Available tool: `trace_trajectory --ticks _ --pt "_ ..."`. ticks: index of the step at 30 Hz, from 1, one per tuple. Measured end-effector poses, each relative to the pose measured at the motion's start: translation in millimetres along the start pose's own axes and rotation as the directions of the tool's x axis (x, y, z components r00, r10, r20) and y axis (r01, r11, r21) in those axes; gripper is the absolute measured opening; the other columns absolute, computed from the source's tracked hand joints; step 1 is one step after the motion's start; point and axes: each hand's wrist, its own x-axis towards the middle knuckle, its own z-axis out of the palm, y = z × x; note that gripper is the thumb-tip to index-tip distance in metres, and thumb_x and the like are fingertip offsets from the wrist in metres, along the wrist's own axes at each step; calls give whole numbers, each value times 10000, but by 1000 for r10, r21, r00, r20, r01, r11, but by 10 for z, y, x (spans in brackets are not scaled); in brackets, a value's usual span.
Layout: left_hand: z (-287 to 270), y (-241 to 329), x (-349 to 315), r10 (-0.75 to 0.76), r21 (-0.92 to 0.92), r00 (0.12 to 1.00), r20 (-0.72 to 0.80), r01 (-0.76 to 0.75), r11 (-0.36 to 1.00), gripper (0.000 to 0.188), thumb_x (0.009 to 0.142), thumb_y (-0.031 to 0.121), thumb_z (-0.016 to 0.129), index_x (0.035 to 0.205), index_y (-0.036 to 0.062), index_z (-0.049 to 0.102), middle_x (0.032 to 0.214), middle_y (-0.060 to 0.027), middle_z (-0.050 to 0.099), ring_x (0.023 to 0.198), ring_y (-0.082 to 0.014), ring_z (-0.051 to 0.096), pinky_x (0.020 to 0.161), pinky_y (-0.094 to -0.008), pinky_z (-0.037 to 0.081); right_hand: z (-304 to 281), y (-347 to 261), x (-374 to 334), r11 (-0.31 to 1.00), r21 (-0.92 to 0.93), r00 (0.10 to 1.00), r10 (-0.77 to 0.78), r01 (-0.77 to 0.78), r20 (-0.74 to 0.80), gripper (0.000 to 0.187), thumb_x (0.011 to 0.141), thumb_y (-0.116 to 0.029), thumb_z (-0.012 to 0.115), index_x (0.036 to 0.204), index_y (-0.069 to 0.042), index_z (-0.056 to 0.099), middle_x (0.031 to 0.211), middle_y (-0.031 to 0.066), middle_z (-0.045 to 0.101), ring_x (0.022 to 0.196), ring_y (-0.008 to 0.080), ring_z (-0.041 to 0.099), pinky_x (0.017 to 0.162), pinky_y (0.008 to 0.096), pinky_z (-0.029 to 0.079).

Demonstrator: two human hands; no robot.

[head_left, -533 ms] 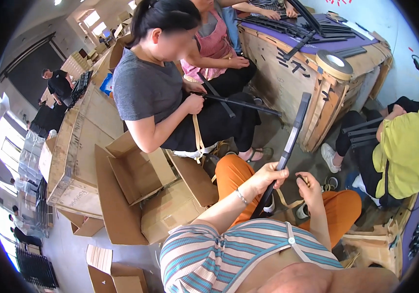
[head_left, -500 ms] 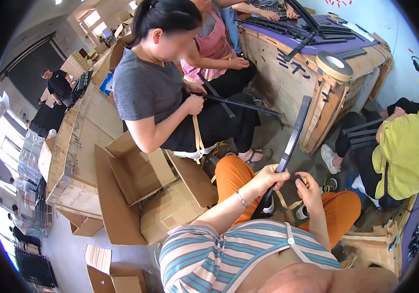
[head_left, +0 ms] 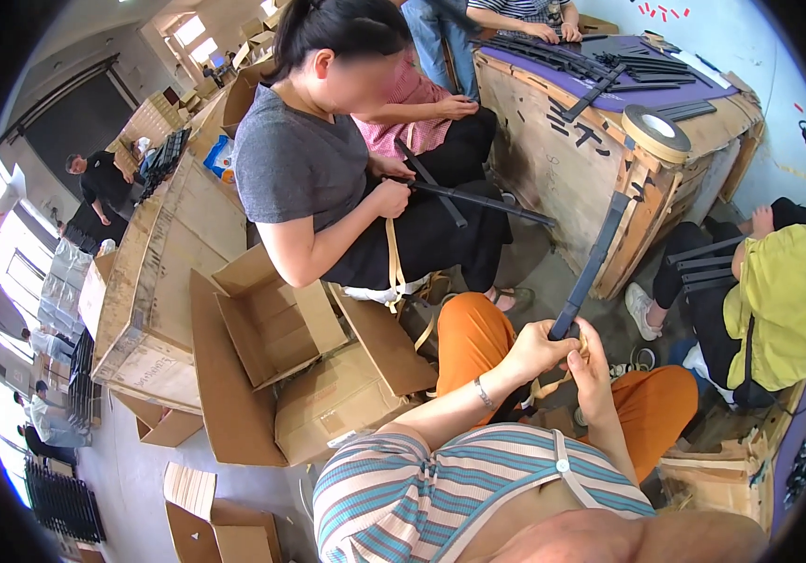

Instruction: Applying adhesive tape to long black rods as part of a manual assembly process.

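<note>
A long black bar point(head_left: 593, 267) slants up and away in front of me. My left hand point(head_left: 536, 351) is closed round its near end, above my orange-trousered lap. Close against it, my right hand point(head_left: 594, 370) pinches a narrow tan strip point(head_left: 542, 388), part of which hangs down between my knees. The fingertips of both hands nearly meet at the bar's end, and the exact contact there is partly hidden.
To my left, a co-worker in a grey shirt point(head_left: 298, 155) holds black bars point(head_left: 483, 202) above an open cardboard box point(head_left: 234, 385). A tape roll point(head_left: 656, 131) lies on the wooden crate point(head_left: 553, 159) ahead. A person in yellow point(head_left: 778, 300) sits at right.
My right hand has come in against the left at the bar's near end. The bar has turned, showing a different face, and its far tip sits slightly lower and farther right.
</note>
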Motion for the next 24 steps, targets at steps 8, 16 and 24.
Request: trace_trajectory --ticks 8,16,24 --pt "27 -79 -41 -30 -82 996 87 38 996 168 772 154 662 717 54 539 513 48 449 420 -23 408 375 -186 300 -183 114 19 987 -158 988 -60 37 -145 288 889 -132 493 1144 2 485 1092 31 458 882 96 473 766 222 378" --pt "31 -14 -124 -55 -190 975 214 96 977 127 769 118 657 730 70 546 537 61 450 423 -14 371 382 -177 252 -389 -112 131 977 -183 969 -143 106 -202 245 888 -184 504 1070 -20 518 1021 37 528 937 123 506 811 264 413" --pt "-14 35 -154 13 -273 991 131 24 962 96 799 126 640 784 35 612 604 18 545 456 -24 415 416 -169 307 -154 -109 -86 997 6 996 70 -71 56 257 854 -31 539 1101 28 496 909 52 572 774 85 547 671 224 461"
